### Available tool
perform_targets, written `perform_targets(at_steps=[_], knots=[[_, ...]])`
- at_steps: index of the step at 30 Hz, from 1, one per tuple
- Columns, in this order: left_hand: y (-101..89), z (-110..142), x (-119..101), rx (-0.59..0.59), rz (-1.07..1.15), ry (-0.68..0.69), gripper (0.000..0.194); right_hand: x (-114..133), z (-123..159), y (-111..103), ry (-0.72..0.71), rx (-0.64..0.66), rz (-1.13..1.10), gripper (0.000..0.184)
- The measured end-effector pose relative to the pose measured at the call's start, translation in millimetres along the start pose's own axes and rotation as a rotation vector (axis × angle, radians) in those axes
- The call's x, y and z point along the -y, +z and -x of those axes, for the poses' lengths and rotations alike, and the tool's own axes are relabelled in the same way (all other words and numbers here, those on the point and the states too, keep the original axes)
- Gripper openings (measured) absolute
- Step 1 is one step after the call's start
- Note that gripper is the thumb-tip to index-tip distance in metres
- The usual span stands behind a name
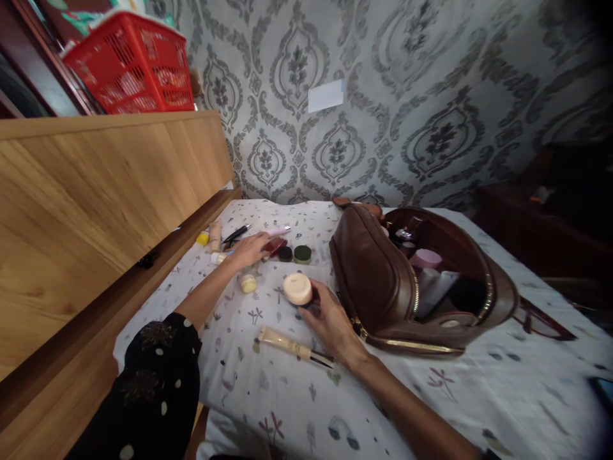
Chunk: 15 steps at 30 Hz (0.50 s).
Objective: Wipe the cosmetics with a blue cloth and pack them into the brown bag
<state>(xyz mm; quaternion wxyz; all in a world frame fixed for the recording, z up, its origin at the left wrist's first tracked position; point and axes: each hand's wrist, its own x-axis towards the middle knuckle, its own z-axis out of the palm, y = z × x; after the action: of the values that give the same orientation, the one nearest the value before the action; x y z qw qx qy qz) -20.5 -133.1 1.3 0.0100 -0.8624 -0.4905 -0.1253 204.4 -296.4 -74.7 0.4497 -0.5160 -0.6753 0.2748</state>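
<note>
My right hand point(332, 322) has its thumb and fingers closed at the near right side of a round cream-coloured jar point(297, 289), just above the bedsheet or on it; I cannot tell which. Farther left, my left hand point(249, 249) has its fingers around the left end of a small dark red container point(274, 246). Beside that container sit a small black-lidded jar point(285, 254) and a dark green-lidded jar point(302, 254). A small clear jar with yellowish contents point(248, 283) lies below my left wrist. Nearer to me rests a beige tube point(285, 342) with a dark tip.
An open brown leather bag point(383, 275) holding cosmetics stands at right, with glasses point(546, 319) behind it. Pens point(237, 234), a beige tube point(215, 236) and a yellow item point(202, 238) lie far left. A wooden panel point(119, 191) borders the left; a red basket point(138, 64) sits above.
</note>
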Motion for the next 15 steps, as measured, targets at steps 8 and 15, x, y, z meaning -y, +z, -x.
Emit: perform_targets(at_steps=[8, 15], knots=[[-11.2, 34.3, -66.0, -0.315, 0.413, 0.057, 0.019, -3.9, 0.1, 0.8, 0.014, 0.004, -0.004, 0.059], [10.4, 65.4, -116.8, -0.145, 0.366, 0.526, 0.03, 0.4, -1.2, -1.4, -0.051, -0.011, 0.033, 0.033]])
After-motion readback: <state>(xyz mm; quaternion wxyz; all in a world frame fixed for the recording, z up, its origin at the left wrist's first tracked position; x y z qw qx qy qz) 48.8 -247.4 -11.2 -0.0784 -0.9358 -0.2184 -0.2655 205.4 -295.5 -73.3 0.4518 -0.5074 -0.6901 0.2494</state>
